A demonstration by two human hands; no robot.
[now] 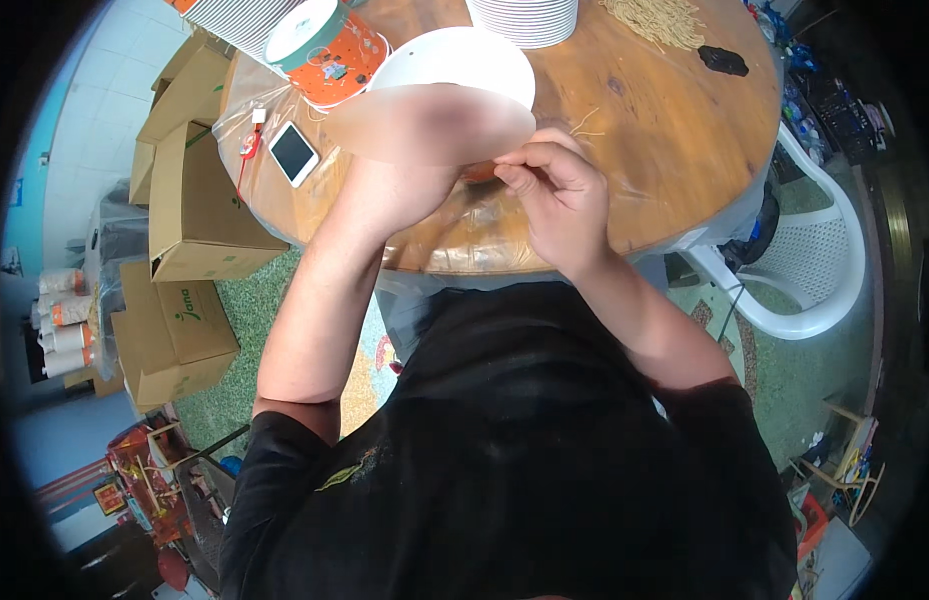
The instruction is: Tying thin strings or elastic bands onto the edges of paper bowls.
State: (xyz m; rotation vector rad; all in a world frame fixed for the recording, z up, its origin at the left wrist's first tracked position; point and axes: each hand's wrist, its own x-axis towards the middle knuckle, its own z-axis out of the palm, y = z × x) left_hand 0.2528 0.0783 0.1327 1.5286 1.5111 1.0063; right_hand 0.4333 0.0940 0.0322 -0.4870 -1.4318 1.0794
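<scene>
A large white-lined paper bucket (465,55) stands on the round wooden table (675,150), with a bit of its orange outside showing below my hands. My left hand (410,190) reaches over the bucket's near side; a blurred patch hides its fingers, so its grip cannot be made out. Close to the bucket's near right side, my right hand (565,190) is closed in a pinch, thumb against forefinger. Whatever sits between those fingertips is too small to tell. Thin pale strands (587,122) lie on the table just beyond my right hand.
An orange patterned bucket (330,70) stands left of the white-lined one, near stacked buckets (525,22). A phone (294,154) lies at left. Pale strands (653,22) are heaped beside a black item (723,60). Cardboard boxes (200,200) and a white plastic chair (820,260) flank the table.
</scene>
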